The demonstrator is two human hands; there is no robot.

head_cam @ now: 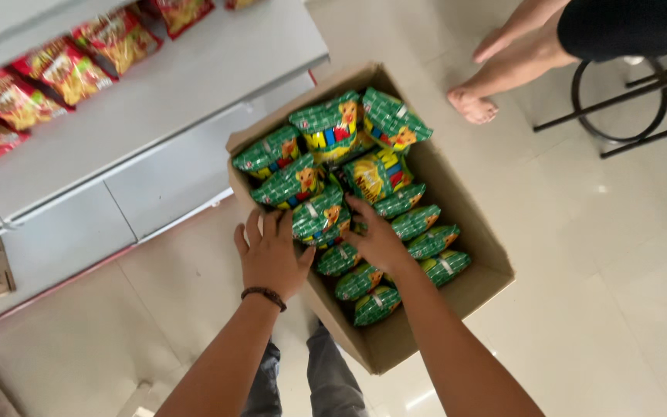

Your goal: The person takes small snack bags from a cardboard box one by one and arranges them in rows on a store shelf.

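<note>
1. Green packets fill an open cardboard box on the tiled floor, beside a white shelf carrying red packets.
2. Head view: left hand lies on the box's near wall, fingers spread, touching a packet; right hand is inside, fingers curled over packets. Whether either truly clamps one cannot be told.
3. Risk, as judged: the loosely heaped, slippery packets could slide off the pile or out of a partial hold.
4. Another person's bare feet stand near a stool.
</note>
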